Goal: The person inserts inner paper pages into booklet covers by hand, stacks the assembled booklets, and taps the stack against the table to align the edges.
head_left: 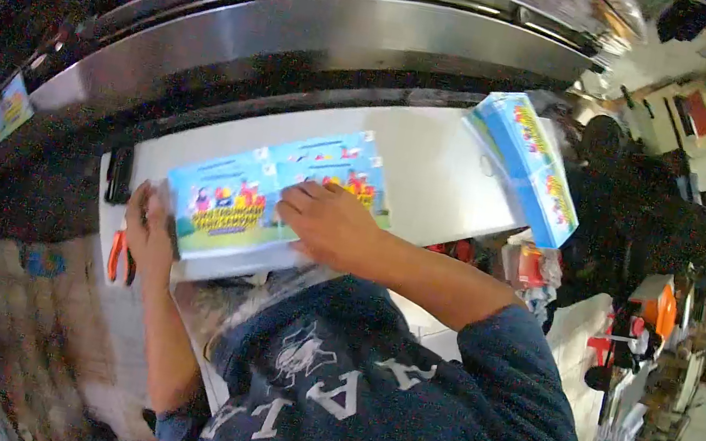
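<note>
A light-blue printed piece (221,198) with cartoon figures and red and yellow lettering lies on the white tabletop, showing two similar panels side by side. At its left edge is my left hand (148,233), fingers stretched out and touching the edge. My right hand (329,224) rests over the right-hand panel, fingers extended and lightly bent, covering part of the print. Left of my left hand lies a pair of orange-handled pliers or cutters (121,258); its exact kind is hard to make out.
A blue printed box (529,171) stands at the table's right end. Near the left corner lies a black object (120,174). Behind the white table (435,174) runs a long metal panel (339,27). Cluttered goods, including an orange box (661,305), fill the right side.
</note>
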Available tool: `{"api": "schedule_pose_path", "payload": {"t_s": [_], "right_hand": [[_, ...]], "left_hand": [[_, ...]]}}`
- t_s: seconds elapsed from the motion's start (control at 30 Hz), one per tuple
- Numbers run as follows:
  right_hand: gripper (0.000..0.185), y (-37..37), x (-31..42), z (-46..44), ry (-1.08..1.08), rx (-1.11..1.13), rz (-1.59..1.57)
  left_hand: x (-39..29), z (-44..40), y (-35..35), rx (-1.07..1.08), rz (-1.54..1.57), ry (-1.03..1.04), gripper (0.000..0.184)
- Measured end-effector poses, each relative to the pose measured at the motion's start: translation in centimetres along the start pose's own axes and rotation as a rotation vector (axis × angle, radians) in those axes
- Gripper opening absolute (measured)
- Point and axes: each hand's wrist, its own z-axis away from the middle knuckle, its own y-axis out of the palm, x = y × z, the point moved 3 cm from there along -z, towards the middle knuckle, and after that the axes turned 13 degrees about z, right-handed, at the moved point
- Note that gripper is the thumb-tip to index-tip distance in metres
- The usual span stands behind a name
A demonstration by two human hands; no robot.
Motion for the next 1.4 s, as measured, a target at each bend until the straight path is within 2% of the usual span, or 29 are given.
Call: {"api": "schedule_pose_path", "payload": {"t_s": [0.03, 0.07, 0.1, 0.17, 0.2, 0.23, 0.27, 0.3, 0.33, 0.4, 0.43, 0.47, 0.53, 0.67, 0.7, 0.77, 0.8, 0.83, 0.87, 0.9, 0.93, 0.97, 1.0, 1.1, 1.17, 1.2, 1.23, 1.3, 1.4], "right_hand": [[0.042, -1.2, -0.9, -1.0, -0.036, 0.167, -0.135], [0.040, -1.9, -1.5, -2.1, -0.078, 0.331, -0.283], [0.040, -2.7, -2.3, -3.2, -0.083, 0.328, -0.284], [0.035, -3.2, -4.2, -5.4, -0.140, 0.539, -0.387], [0.032, -3.4, -5.1, -6.5, -0.214, 0.506, -0.524], [0.033, -3.2, -6.1, -8.3, -0.335, 0.495, -0.570], [0.036, -2.8, -7.4, -9.9, -0.369, 0.431, -0.582], [0.038, -3.5, -8.7, -12.0, -0.318, 0.492, -0.484], [0.044, -3.0, -10.2, -14.1, -0.359, 0.518, -0.469], [0.050, -1.8, -12.3, -17.3, -0.275, 0.496, -0.283], [0.050, -0.3, -12.5, -17.7, -0.294, 0.490, -0.287], [0.052, 2.8, -12.8, -18.6, -0.291, 0.623, -0.304], [0.053, 4.6, -12.0, -19.3, -0.269, 0.837, -0.328], [0.055, 9.2, -12.2, -19.1, -0.329, 0.885, -0.341], [0.055, 7.4, -12.1, -18.5, -0.332, 0.878, -0.337], [0.050, 0.3, -12.7, -18.8, -0.156, 0.586, -0.316], [0.044, -1.6, -14.5, -18.8, -0.154, 0.480, -0.412], [0.040, -8.1, -14.4, -19.0, 0.005, 0.537, -0.347], [0.038, -9.9, -17.7, -18.5, 0.008, 0.142, -0.148], [0.038, -15.5, -17.4, -18.7, 0.347, 0.182, -0.134], [0.040, -18.0, -19.3, -19.2, 0.362, -0.026, -0.275], [0.038, -19.6, -23.5, -20.0, 0.396, -0.270, -0.180], [0.034, -22.5, -22.1, -20.8, 0.356, -0.534, 0.054], [0.032, -19.4, -20.3, -25.3, 0.241, -0.665, 0.152], [0.034, -14.1, -14.8, -27.7, 0.169, -0.553, 0.562], [0.038, -12.6, -11.4, -28.5, 0.304, -0.161, 0.592], [0.041, -9.5, -9.3, -27.9, 0.183, -0.286, 0.586], [0.029, -3.2, -8.5, -27.5, -0.189, -0.481, 0.383], [0.035, -2.4, -7.2, -27.4, -0.114, -0.359, 0.237]], "left_hand": [[1.0, 0.1, 0.0, -0.013, 0.218, -0.058, 0.041], [1.7, 0.3, -0.3, 0.053, 0.164, -0.050, 0.043], [1.0, 0.3, 0.2, 0.048, 0.162, -0.049, 0.043], [-1.0, 1.5, 2.1, 0.053, 0.486, -0.198, 0.059], [-1.4, 1.6, 2.0, 0.007, 0.474, -0.185, 0.059], [-2.0, 1.5, 1.8, 0.080, 0.281, -0.109, 0.073], [-2.4, 1.1, 1.8, 0.154, 0.076, -0.052, 0.088], [-2.5, 1.4, 1.8, 0.240, -0.126, -0.020, 0.105], [-2.6, 1.8, 1.8, 0.267, -0.209, -0.009, 0.107], [-2.8, 0.8, 1.6, 0.276, -0.307, 0.018, 0.109], [-3.0, 1.2, 1.6, 0.362, -0.369, 0.062, 0.108], [-2.9, 0.7, 1.7, 0.450, -0.422, 0.109, 0.107], [-3.1, 0.4, 1.7, 0.447, -0.429, 0.098, 0.106], [-2.8, 0.8, 1.8, 0.490, -0.449, 0.069, 0.105], [-2.6, 0.7, 1.8, 0.504, -0.467, 0.066, 0.105], [-2.5, 0.8, 1.4, 0.538, -0.421, 0.070, 0.100], [-1.9, 1.1, 1.0, 0.483, -0.303, 0.051, 0.097], [-1.4, 1.1, 0.6, 0.434, -0.184, 0.032, 0.094], [-1.5, 0.8, 0.5, 0.429, -0.188, 0.039, 0.094], [-1.8, 0.9, 0.2, 0.399, -0.096, 0.057, 0.091], [-2.0, 1.0, -0.2, 0.371, -0.004, 0.072, 0.087], [-2.0, 1.2, -0.3, 0.367, -0.010, 0.072, 0.087], [-1.9, 1.2, -0.2, 0.370, -0.028, 0.074, 0.080], [-1.6, 1.1, -0.2, 0.334, -0.011, 0.113, 0.071], [-1.1, 1.0, -0.5, 0.326, -0.004, 0.115, 0.074], [-0.2, 1.0, -0.8, 0.336, 0.025, 0.148, 0.073], [-0.8, 1.0, -1.0, 0.327, 0.022, 0.156, 0.073], [-2.1, 0.9, -1.0, 0.344, 0.069, 0.089, 0.072], [-1.8, 0.7, -1.0, 0.351, 0.044, 0.111, 0.071]]}}
